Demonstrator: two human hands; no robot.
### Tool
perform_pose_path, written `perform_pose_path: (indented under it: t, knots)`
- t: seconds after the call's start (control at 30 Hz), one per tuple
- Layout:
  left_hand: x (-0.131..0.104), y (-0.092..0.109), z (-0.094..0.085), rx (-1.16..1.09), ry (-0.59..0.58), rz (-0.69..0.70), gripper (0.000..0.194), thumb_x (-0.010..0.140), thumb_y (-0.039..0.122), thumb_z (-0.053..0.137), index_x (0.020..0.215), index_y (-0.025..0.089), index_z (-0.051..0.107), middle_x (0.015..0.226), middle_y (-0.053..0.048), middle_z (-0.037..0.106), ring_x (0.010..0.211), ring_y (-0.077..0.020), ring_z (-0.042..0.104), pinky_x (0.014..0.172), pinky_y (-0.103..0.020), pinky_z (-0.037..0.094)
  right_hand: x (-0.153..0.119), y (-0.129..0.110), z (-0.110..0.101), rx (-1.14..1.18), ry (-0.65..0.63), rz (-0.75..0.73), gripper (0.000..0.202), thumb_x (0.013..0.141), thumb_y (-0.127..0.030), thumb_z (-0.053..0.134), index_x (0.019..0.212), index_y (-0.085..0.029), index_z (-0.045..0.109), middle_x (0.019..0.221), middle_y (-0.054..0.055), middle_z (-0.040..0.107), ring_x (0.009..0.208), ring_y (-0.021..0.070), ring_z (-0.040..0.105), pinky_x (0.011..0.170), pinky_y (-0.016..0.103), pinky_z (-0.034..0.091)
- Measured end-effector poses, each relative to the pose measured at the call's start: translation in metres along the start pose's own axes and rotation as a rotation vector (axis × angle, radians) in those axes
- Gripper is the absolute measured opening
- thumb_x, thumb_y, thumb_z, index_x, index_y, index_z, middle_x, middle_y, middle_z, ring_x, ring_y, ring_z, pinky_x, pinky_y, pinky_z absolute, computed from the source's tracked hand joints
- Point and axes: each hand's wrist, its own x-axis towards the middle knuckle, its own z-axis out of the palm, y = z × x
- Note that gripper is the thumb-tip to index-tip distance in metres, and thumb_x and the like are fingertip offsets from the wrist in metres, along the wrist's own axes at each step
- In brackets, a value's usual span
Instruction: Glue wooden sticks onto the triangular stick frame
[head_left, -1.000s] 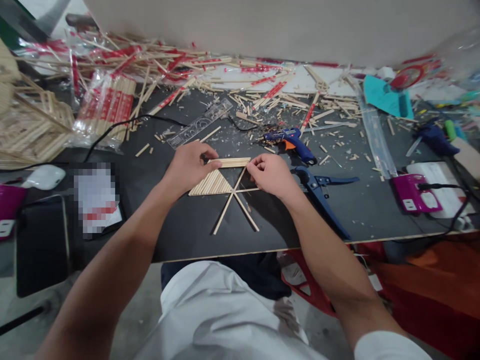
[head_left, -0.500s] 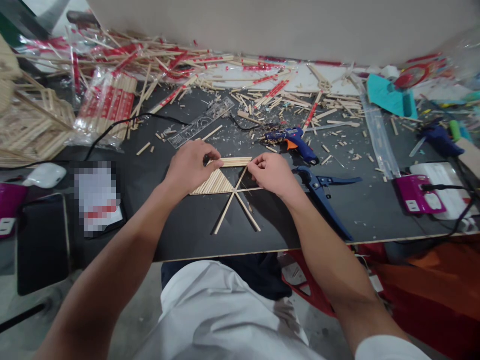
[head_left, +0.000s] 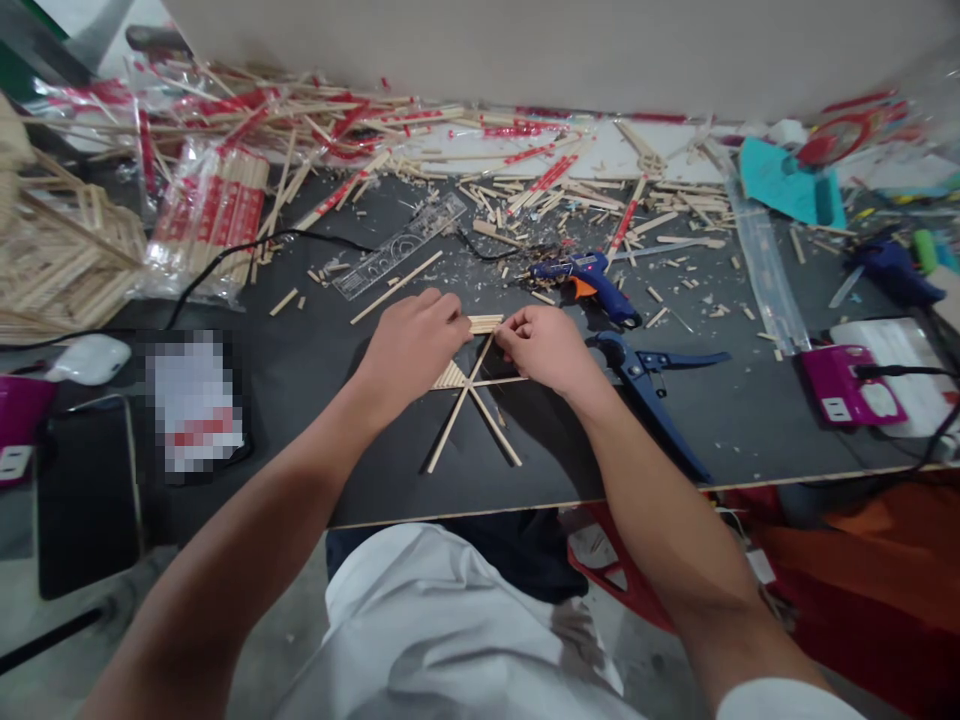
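A six-spoked star frame of thin wooden chopsticks (head_left: 450,430) lies flat on the dark table, and its upper-left wedges are filled with rows of sticks. My left hand (head_left: 416,340) lies over that filled part, its fingers bent and closed on the short sticks (head_left: 486,324) along the top edge. Most of the filled wedge is hidden beneath this hand. At the upper-right spoke, my right hand (head_left: 544,345) pinches the stick's end between thumb and fingers. The lower spokes stick out towards me, untouched. One loose chopstick (head_left: 397,287) rests just beyond my left hand.
A blue glue gun (head_left: 589,280) lies behind my right hand, with blue cutters (head_left: 649,385) to its right. A clear ruler (head_left: 405,245), packed chopsticks (head_left: 210,215) and scattered offcuts lie farther back. Phones (head_left: 86,490) and a purple socket block (head_left: 855,385) flank the work.
My left hand has slid right along the top sticks, closer to my right hand, covering more of the filled wedge and uncovering the loose chopstick. My right hand stays at the upper-right spoke.
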Motion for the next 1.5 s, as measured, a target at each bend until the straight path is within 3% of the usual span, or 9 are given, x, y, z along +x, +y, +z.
perform_pose_path:
  t: [0.17,0.43,0.7,0.9,1.2,1.5]
  knots:
    - [0.000,0.005,-0.006,0.093,-0.020,0.101,0.028,0.093,0.001,0.049,0.087,0.013,0.074,0.084,-0.011,0.068,0.084,-0.0246,0.061,0.062,-0.035,0.040,0.000,-0.003,0.000,0.022,-0.011,0.021,0.013,0.084,-0.024,0.064,0.072,-0.020,0.060,0.056,0.000,0.064,0.047,0.0119,0.055,0.049,0.024,0.040]
    - [0.001,0.008,-0.008,0.167,0.019,0.175,0.035,0.095,-0.002,0.042,0.087,0.012,0.072,0.081,-0.011,0.068,0.081,-0.0244,0.063,0.062,-0.035,0.040,-0.006,-0.010,-0.003,0.127,-0.032,0.053,0.011,0.080,-0.017,0.062,0.072,-0.020,0.056,0.057,-0.003,0.063,0.038,0.0080,0.048,0.041,0.022,0.036]
    - [-0.001,0.009,-0.012,0.166,0.043,0.100,0.038,0.103,0.006,0.031,0.089,0.015,0.065,0.077,-0.007,0.065,0.075,-0.0200,0.061,0.071,-0.033,0.045,-0.014,-0.016,-0.012,0.406,-0.029,-0.030,0.013,0.079,-0.020,0.064,0.075,-0.022,0.052,0.057,-0.005,0.058,0.037,0.0070,0.047,0.034,0.019,0.034]
    - [-0.010,0.015,-0.009,0.050,0.055,0.025,0.030,0.104,0.009,0.034,0.116,0.014,0.060,0.096,-0.008,0.067,0.086,-0.0188,0.065,0.063,-0.026,0.043,-0.017,-0.018,-0.011,0.521,-0.076,-0.107,0.014,0.078,-0.024,0.068,0.077,-0.021,0.055,0.055,-0.006,0.058,0.036,0.0057,0.047,0.031,0.016,0.034]
    - [-0.018,0.008,-0.012,0.116,0.191,0.118,0.032,0.105,0.011,0.032,0.102,0.014,0.064,0.084,-0.005,0.067,0.074,-0.0170,0.063,0.057,-0.028,0.038,-0.021,-0.019,-0.007,0.603,-0.176,-0.163,0.013,0.077,-0.023,0.071,0.079,-0.019,0.058,0.057,-0.005,0.062,0.038,0.0077,0.053,0.032,0.017,0.043]
    - [-0.018,0.008,-0.010,0.184,0.295,0.151,0.027,0.104,0.010,0.040,0.093,0.014,0.065,0.077,-0.002,0.066,0.068,-0.0153,0.059,0.055,-0.030,0.033,-0.022,-0.022,-0.006,0.618,-0.202,-0.116,0.019,0.073,-0.025,0.076,0.078,-0.018,0.059,0.056,-0.005,0.061,0.038,0.0066,0.053,0.032,0.016,0.043]
